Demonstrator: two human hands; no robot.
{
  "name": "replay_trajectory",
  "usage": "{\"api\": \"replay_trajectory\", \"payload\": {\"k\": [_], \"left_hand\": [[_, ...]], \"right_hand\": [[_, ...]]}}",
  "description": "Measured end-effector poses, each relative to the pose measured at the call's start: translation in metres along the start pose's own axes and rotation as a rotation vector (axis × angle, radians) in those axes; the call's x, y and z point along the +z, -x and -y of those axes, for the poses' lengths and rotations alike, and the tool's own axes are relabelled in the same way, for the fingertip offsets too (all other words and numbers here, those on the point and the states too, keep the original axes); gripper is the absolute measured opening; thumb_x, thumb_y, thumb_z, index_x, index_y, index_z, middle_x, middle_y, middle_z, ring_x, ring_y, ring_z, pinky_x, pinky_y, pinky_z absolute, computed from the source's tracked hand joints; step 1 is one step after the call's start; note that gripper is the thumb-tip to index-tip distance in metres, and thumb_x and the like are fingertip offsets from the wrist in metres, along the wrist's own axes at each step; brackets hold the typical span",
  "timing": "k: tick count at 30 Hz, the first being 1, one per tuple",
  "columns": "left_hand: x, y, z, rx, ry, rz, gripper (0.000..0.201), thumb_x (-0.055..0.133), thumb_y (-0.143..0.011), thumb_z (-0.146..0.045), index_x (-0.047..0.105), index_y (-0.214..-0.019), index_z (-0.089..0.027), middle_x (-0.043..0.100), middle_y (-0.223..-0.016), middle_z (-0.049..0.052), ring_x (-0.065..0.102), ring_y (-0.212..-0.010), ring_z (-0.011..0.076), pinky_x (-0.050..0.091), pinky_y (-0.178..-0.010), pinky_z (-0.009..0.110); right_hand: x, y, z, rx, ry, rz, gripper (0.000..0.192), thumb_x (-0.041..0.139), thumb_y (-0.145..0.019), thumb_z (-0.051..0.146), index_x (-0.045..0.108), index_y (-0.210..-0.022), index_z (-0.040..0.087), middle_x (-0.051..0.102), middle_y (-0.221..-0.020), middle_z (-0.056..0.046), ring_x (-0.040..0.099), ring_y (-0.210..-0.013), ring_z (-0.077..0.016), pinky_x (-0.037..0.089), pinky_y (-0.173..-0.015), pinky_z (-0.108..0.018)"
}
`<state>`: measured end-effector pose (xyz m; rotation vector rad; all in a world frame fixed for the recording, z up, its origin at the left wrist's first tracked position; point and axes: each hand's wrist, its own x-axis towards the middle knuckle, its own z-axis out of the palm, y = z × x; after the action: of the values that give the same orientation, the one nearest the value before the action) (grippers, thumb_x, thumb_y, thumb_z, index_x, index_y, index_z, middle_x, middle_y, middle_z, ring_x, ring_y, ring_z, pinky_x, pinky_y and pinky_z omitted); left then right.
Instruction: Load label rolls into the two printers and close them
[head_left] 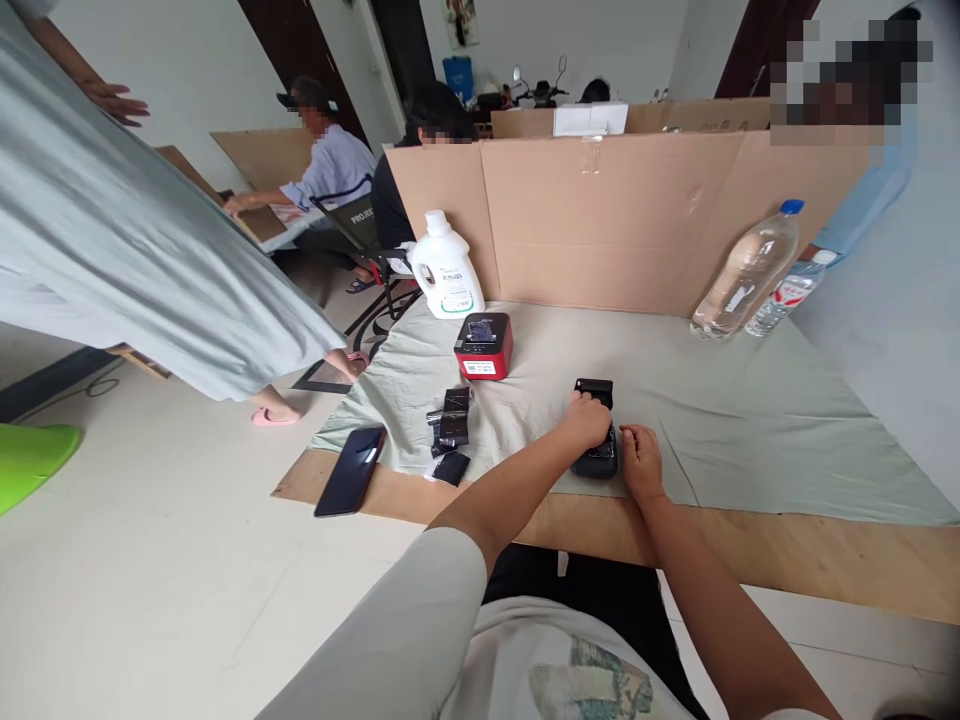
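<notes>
Left hand (pixel 586 418): rests on top of the small black device (pixel 596 440), fingers curled over its upper part, gripping it.
Right hand (pixel 640 460): touches the device's right side, fingers bent against it; whether they clasp it I cannot tell.
Black device: lies on the grey-green cloth (pixel 750 410) near the front edge of the worktop (pixel 825 560), its lid raised at the far end.
Red printer box (pixel 484 346): farther back and to the left, apart from the hands.
Black packets (pixel 452 425): left of the device.
Phone (pixel 350 470): at the worktop's left corner.
White jug (pixel 445 266): against the cardboard screen (pixel 615 220).
Water bottle (pixel 746 272): leaning at right.
</notes>
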<state>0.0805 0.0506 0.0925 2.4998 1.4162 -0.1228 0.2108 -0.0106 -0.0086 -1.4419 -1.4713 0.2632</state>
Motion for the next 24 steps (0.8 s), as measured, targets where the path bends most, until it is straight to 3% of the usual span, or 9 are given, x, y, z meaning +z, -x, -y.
{"api": "replay_trajectory", "payload": {"k": [7, 10, 13, 16, 18, 20, 24], "left_hand": [[-0.010, 0.002, 0.009, -0.087, 0.085, 0.005, 0.034, 0.072, -0.065, -0.023, 0.067, -0.098, -0.016, 0.066, -0.107, 0.014, 0.055, -0.108, 0.0308, 0.041, -0.091, 0.039], [-0.017, 0.005, 0.016, -0.114, 0.342, -0.007, 0.043, 0.074, -0.061, -0.022, 0.062, -0.102, -0.017, 0.067, -0.102, 0.008, 0.060, -0.096, 0.0245, 0.046, -0.083, 0.033], [-0.023, 0.019, 0.038, -0.051, 0.718, -0.057, 0.036, 0.069, -0.064, -0.016, 0.060, -0.099, -0.015, 0.065, -0.095, 0.005, 0.060, -0.082, 0.0167, 0.047, -0.072, 0.026], [-0.031, 0.054, 0.083, 0.071, 1.028, 0.042, 0.034, 0.067, -0.065, -0.018, 0.059, -0.098, -0.014, 0.064, -0.091, 0.003, 0.058, -0.073, 0.0123, 0.046, -0.065, 0.023], [-0.038, 0.089, 0.125, 0.080, 1.079, 0.129, 0.039, 0.071, -0.061, -0.022, 0.060, -0.097, -0.015, 0.065, -0.092, 0.003, 0.059, -0.074, 0.0131, 0.046, -0.063, 0.023], [-0.043, 0.129, 0.169, 0.021, 1.041, 0.138, 0.042, 0.075, -0.055, -0.024, 0.060, -0.094, -0.015, 0.065, -0.092, 0.003, 0.060, -0.079, 0.0158, 0.047, -0.066, 0.024], [-0.040, 0.203, 0.243, -0.228, 0.856, 0.018, 0.038, 0.070, -0.053, -0.023, 0.060, -0.089, -0.016, 0.065, -0.087, 0.001, 0.061, -0.084, 0.0190, 0.047, -0.076, 0.027]], "right_hand": [[0.001, -0.001, -0.001, 0.008, 0.018, -0.001, 0.036, 0.036, -0.093, 0.044, 0.062, -0.092, 0.019, 0.062, -0.093, -0.009, 0.056, -0.094, -0.0215, 0.046, -0.087, -0.041], [0.000, -0.001, 0.000, 0.008, 0.028, 0.007, 0.036, 0.035, -0.093, 0.044, 0.061, -0.091, 0.020, 0.063, -0.092, -0.009, 0.057, -0.093, -0.0212, 0.046, -0.086, -0.041], [-0.002, -0.001, 0.000, 0.012, 0.030, 0.017, 0.037, 0.035, -0.093, 0.045, 0.062, -0.091, 0.019, 0.063, -0.091, -0.009, 0.057, -0.092, -0.0214, 0.046, -0.086, -0.041], [-0.004, 0.000, 0.000, 0.026, 0.020, 0.031, 0.037, 0.036, -0.092, 0.045, 0.062, -0.091, 0.018, 0.063, -0.091, -0.010, 0.057, -0.091, -0.0220, 0.046, -0.085, -0.041], [-0.005, 0.000, 0.000, 0.032, 0.017, 0.038, 0.037, 0.037, -0.091, 0.045, 0.062, -0.092, 0.018, 0.064, -0.091, -0.010, 0.057, -0.090, -0.0223, 0.046, -0.085, -0.041], [-0.004, 0.000, -0.002, 0.032, 0.025, 0.045, 0.037, 0.037, -0.091, 0.045, 0.062, -0.092, 0.018, 0.064, -0.092, -0.011, 0.057, -0.091, -0.0225, 0.045, -0.085, -0.041], [-0.002, -0.001, -0.003, 0.032, 0.049, 0.063, 0.040, 0.035, -0.091, 0.046, 0.063, -0.092, 0.017, 0.064, -0.093, -0.012, 0.058, -0.091, -0.0231, 0.046, -0.084, -0.041]]}}
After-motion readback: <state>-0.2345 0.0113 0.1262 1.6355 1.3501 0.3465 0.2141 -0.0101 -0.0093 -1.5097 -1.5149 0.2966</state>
